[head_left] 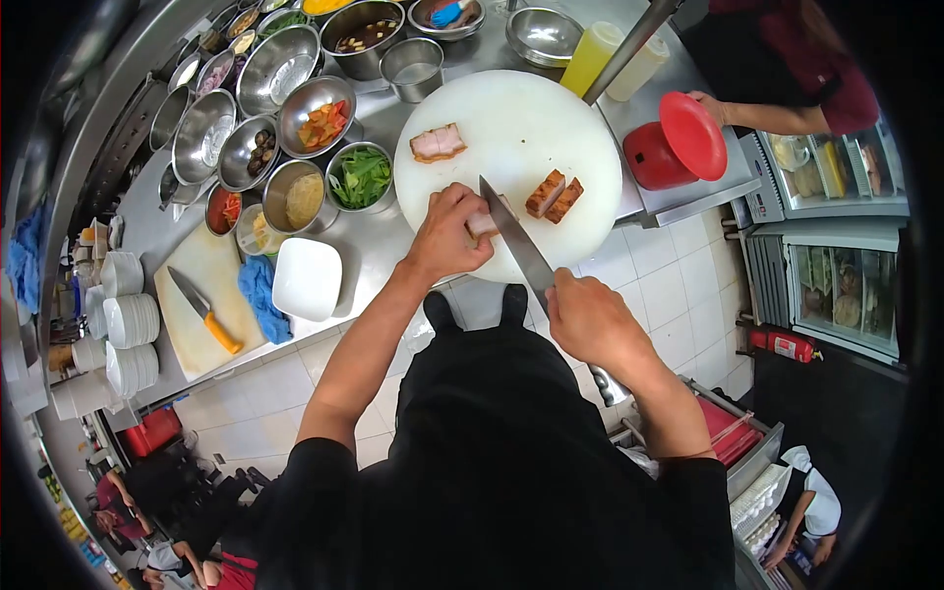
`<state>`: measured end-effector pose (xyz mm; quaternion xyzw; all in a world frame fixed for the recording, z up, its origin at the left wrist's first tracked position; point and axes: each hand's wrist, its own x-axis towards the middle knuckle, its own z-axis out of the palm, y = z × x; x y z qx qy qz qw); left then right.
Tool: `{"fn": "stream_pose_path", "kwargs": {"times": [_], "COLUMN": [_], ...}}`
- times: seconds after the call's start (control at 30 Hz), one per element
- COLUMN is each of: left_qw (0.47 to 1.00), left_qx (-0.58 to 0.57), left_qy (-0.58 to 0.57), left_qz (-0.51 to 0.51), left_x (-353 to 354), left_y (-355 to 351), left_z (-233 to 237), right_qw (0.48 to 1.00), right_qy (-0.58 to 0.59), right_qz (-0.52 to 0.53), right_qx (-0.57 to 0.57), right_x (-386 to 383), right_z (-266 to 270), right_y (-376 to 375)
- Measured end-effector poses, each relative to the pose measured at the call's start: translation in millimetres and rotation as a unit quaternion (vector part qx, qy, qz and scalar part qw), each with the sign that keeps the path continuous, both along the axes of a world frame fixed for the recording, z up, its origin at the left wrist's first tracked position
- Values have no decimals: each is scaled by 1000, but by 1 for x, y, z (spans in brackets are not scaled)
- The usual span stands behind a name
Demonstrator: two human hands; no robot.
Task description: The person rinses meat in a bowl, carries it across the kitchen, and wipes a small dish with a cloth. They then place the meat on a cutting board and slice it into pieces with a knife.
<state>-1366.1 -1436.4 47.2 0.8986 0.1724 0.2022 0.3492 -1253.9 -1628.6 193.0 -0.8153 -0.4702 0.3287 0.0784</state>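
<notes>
On the round white cutting board (492, 110), my left hand (450, 236) presses a piece of roast pork belly (481, 225) with curled fingers. My right hand (596, 320) is wrapped around the handle of a kitchen knife (522, 244), whose blade lies along the right side of that piece and points away from me. Another chunk of pork belly (438, 144), pale with a browned edge, rests at the board's upper left. To the right of the blade sit browned pork pieces (547, 194) side by side.
Left of the board stand a bowl of green peppers (360, 178), a bowl of cut red peppers (323, 126) and a white square bowl (307, 279). An orange-handled knife (205, 310) lies on another board. At right, a person's hand (710, 106) touches a red container (657, 157).
</notes>
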Motion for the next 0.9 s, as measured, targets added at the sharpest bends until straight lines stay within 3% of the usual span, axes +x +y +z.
{"fn": "stream_pose_path", "kwargs": {"times": [0.17,0.47,0.6,0.9], "left_qw": [1000,997,999,998], "left_qx": [12,-9,1,15], "left_qy": [-19,-73,-28,-45], "left_qz": [2,36,28,46], "left_x": [-1,-15,-12,-11], "left_y": [1,-3,-3,-4], "left_z": [-3,3,1,-4], "right_qw": [1000,999,1000,998], "right_qy": [-9,-15,23,59], "right_qz": [-24,-23,7,-23], "right_qx": [11,23,10,-13], "right_x": [-7,-5,-2,-8], "right_z": [-57,2,-5,-25], "right_y": [30,7,1,46]}}
